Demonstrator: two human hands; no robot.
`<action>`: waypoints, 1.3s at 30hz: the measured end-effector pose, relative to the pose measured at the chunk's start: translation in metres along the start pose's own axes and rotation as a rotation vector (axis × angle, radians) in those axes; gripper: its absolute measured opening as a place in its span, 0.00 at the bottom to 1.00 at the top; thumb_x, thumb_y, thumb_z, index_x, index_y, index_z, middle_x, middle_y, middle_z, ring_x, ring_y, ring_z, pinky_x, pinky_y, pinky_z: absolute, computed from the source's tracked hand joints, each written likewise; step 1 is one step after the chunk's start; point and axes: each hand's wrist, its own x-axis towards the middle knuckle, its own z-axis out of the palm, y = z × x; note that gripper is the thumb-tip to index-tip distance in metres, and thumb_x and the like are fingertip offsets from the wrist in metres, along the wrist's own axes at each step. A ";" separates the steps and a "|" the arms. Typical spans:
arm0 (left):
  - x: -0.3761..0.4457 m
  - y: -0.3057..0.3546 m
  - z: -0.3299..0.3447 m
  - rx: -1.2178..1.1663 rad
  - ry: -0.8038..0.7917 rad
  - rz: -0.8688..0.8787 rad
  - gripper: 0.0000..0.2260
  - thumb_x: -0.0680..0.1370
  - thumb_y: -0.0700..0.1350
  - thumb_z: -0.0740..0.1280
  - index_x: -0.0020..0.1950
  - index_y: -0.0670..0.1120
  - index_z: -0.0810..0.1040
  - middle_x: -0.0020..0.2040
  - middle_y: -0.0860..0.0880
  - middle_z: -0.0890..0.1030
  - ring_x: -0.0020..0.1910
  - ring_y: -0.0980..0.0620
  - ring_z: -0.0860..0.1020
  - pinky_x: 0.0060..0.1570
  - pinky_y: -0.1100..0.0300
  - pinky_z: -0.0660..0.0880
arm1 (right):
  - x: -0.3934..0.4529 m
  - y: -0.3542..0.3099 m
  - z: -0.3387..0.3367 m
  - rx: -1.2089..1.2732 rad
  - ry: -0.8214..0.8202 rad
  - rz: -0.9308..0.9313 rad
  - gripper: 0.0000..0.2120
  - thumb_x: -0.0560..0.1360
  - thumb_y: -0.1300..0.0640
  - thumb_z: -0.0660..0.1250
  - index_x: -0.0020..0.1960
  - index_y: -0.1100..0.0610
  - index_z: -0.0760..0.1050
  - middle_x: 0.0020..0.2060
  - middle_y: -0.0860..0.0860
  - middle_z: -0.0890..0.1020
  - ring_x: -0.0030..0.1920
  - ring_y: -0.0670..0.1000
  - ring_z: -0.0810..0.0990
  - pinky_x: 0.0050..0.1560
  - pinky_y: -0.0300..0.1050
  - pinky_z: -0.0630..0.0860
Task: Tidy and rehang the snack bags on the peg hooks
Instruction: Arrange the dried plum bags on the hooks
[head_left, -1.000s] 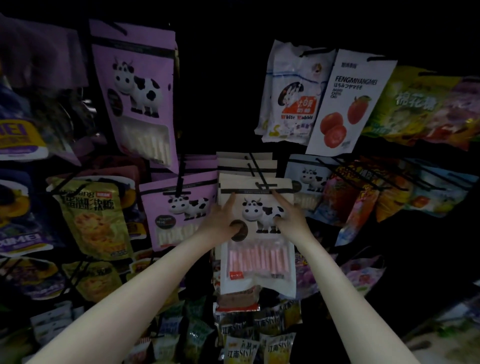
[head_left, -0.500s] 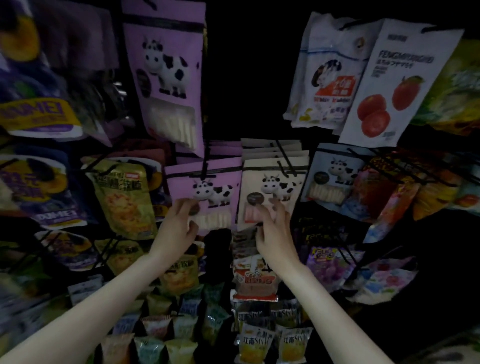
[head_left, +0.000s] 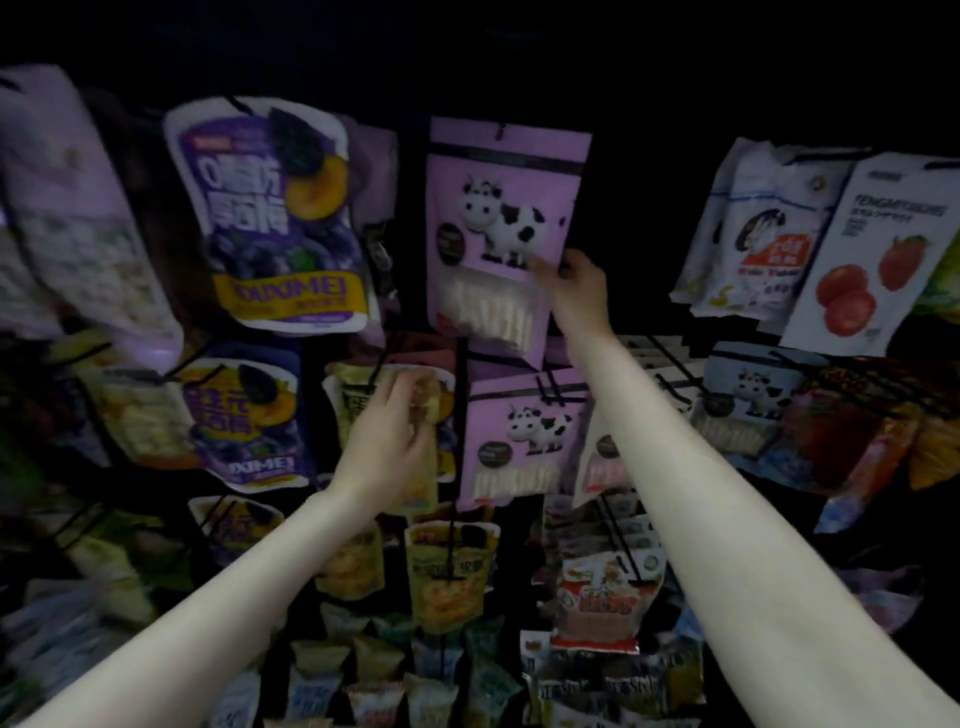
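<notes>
Half a second ago both hands were at the middle row of cow bags; now they have parted. Nearer, the left hand (head_left: 387, 441) curls its grip on the yellow snack bag (head_left: 363, 410). Further up, the right hand (head_left: 576, 283) pinches the right edge of the upper purple cow bag (head_left: 498, 228), which hangs on its peg, probably to straighten it. The fingers are blurred, the hooks barely visible in the dark.
</notes>
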 end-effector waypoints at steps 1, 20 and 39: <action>0.002 -0.003 -0.008 -0.008 -0.014 0.020 0.19 0.77 0.38 0.62 0.67 0.45 0.66 0.61 0.50 0.67 0.43 0.53 0.76 0.39 0.63 0.67 | 0.002 -0.003 0.009 0.016 0.080 -0.015 0.05 0.76 0.60 0.65 0.50 0.59 0.76 0.44 0.53 0.79 0.45 0.50 0.78 0.49 0.47 0.76; 0.014 0.019 -0.068 -0.743 0.049 0.206 0.23 0.78 0.47 0.65 0.69 0.58 0.59 0.67 0.53 0.69 0.57 0.60 0.76 0.55 0.64 0.74 | -0.123 -0.074 -0.039 -0.365 0.175 -0.376 0.07 0.77 0.62 0.63 0.42 0.56 0.67 0.36 0.55 0.72 0.37 0.52 0.71 0.40 0.45 0.68; -0.005 0.012 0.023 -0.081 -0.496 -0.016 0.33 0.76 0.44 0.66 0.74 0.63 0.52 0.74 0.41 0.54 0.35 0.48 0.72 0.41 0.62 0.75 | -0.149 0.089 -0.080 -0.563 -0.143 0.047 0.33 0.76 0.74 0.55 0.73 0.47 0.59 0.62 0.51 0.65 0.44 0.47 0.72 0.37 0.24 0.69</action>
